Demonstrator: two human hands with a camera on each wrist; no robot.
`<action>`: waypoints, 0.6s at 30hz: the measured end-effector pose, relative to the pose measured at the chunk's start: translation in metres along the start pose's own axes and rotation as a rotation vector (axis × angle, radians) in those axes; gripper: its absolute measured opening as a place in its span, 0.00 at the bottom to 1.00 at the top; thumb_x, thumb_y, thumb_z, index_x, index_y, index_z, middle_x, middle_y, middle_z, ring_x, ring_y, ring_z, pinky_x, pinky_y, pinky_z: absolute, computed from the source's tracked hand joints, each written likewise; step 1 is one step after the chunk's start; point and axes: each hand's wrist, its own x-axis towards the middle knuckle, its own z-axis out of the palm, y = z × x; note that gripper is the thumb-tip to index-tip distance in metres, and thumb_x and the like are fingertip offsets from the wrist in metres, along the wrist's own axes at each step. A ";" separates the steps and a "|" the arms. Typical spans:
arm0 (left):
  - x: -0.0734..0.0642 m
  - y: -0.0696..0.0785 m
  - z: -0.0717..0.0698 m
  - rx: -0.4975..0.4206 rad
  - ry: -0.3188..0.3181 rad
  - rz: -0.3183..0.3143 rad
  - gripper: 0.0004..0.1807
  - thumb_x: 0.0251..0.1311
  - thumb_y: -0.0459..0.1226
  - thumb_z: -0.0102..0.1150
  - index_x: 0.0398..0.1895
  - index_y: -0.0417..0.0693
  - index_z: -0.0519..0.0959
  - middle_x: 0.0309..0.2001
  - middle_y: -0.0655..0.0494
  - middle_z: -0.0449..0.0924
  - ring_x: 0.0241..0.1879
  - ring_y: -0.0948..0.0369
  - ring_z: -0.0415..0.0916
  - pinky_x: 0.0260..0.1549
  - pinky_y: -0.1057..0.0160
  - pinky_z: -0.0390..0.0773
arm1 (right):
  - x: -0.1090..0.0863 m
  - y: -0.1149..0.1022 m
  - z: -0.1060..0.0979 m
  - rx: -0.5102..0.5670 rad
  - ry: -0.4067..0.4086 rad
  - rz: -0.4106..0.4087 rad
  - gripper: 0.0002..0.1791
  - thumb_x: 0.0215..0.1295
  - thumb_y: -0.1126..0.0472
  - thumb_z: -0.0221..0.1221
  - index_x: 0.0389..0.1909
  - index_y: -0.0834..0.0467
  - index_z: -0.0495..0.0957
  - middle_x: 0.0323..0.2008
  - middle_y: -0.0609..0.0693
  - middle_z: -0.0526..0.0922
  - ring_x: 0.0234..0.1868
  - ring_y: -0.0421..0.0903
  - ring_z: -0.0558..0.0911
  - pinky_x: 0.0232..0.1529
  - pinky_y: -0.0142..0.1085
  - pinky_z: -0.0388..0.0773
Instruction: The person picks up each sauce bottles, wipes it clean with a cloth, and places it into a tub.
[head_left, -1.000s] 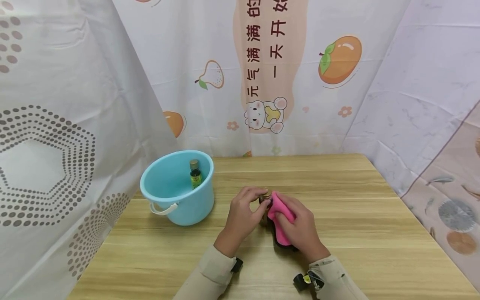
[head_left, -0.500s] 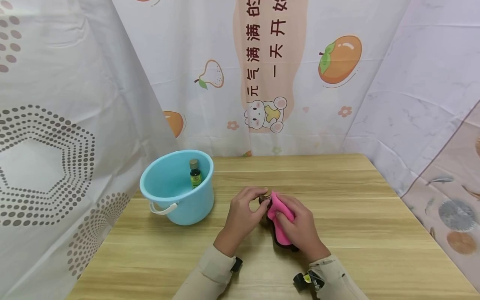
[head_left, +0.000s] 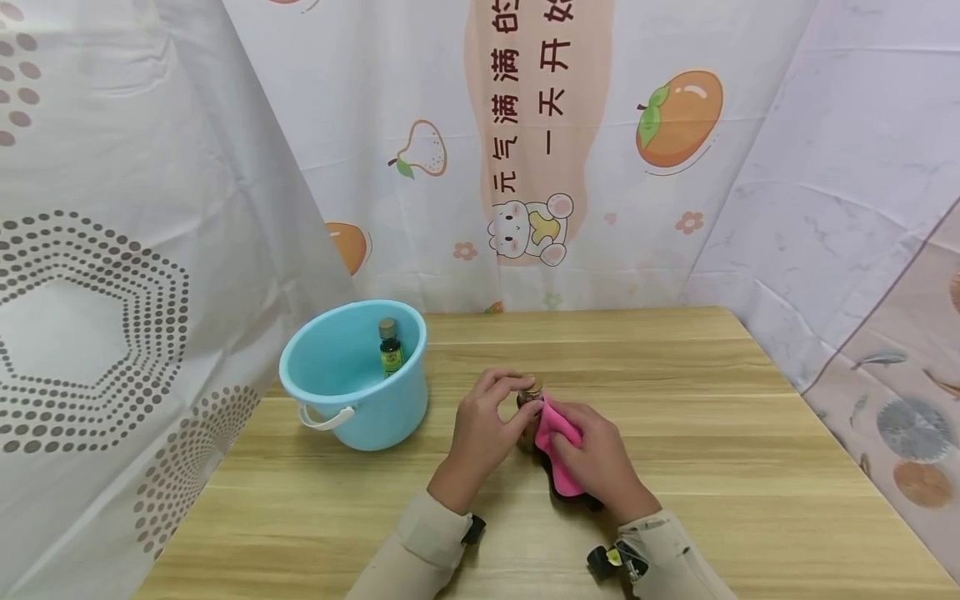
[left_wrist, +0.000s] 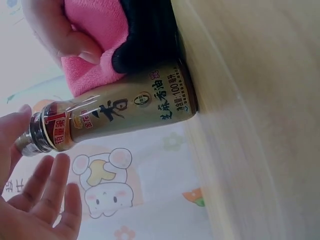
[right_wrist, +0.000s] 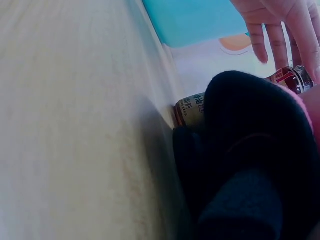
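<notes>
The left grip point(head_left: 483, 421) pinches the top of a sesame oil bottle point(left_wrist: 125, 107), thumb at the neck and a fingertip on the cap point(head_left: 534, 388), its other fingers spread loosely off the glass. The bottle stands roughly upright below that pinch, base down on the wood-grain surface point(head_left: 750, 467), its gold label with Chinese characters facing the left wrist camera. The right grip point(head_left: 600, 458), just to the right of the left one, grasps a pink cloth point(head_left: 562, 471) with the thumb bent over it; the cloth lies against the side of the bottle, between the glass and the right grip, and its dark side hangs below the fingers toward the surface. Well apart to the left of the left grip, and a little farther from the person, sits a light blue bucket point(head_left: 386, 425) with a white handle point(head_left: 327, 419); inside it a small dark bottle point(head_left: 391, 350) with a brownish cap leans near the wall. Beyond both grips hangs a curtain point(head_left: 420, 225) printed with fruit and a white cartoon animal.
</notes>
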 end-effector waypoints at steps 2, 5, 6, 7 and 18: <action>0.000 0.000 0.000 0.004 0.008 0.000 0.17 0.61 0.44 0.75 0.51 0.51 0.88 0.51 0.59 0.81 0.51 0.63 0.83 0.49 0.63 0.85 | 0.000 0.000 0.000 -0.011 -0.016 0.008 0.24 0.65 0.61 0.67 0.63 0.46 0.83 0.56 0.44 0.86 0.55 0.43 0.85 0.52 0.45 0.85; 0.001 0.000 0.001 -0.006 0.017 0.007 0.16 0.61 0.43 0.75 0.51 0.51 0.88 0.50 0.59 0.81 0.47 0.64 0.82 0.46 0.63 0.86 | 0.000 0.001 0.001 -0.014 -0.018 0.007 0.24 0.65 0.61 0.67 0.63 0.46 0.83 0.56 0.44 0.86 0.55 0.43 0.85 0.52 0.45 0.85; 0.001 -0.001 0.001 -0.009 0.017 0.009 0.16 0.61 0.42 0.75 0.51 0.51 0.88 0.49 0.59 0.81 0.46 0.65 0.82 0.45 0.63 0.86 | 0.000 0.001 0.001 -0.015 -0.014 0.001 0.25 0.65 0.62 0.67 0.63 0.46 0.83 0.56 0.44 0.86 0.55 0.43 0.85 0.52 0.45 0.85; 0.001 -0.001 0.001 -0.012 0.018 0.012 0.15 0.61 0.42 0.75 0.51 0.51 0.87 0.49 0.59 0.82 0.45 0.65 0.83 0.43 0.63 0.86 | 0.000 0.001 0.001 -0.014 -0.010 -0.002 0.25 0.65 0.61 0.67 0.63 0.45 0.83 0.56 0.43 0.86 0.54 0.42 0.85 0.52 0.45 0.85; 0.001 -0.001 -0.001 0.031 0.022 0.039 0.15 0.62 0.42 0.74 0.51 0.52 0.87 0.49 0.60 0.85 0.45 0.66 0.85 0.42 0.65 0.86 | 0.000 0.002 0.003 0.008 0.090 -0.100 0.28 0.63 0.64 0.68 0.63 0.42 0.82 0.56 0.40 0.85 0.54 0.39 0.84 0.50 0.41 0.85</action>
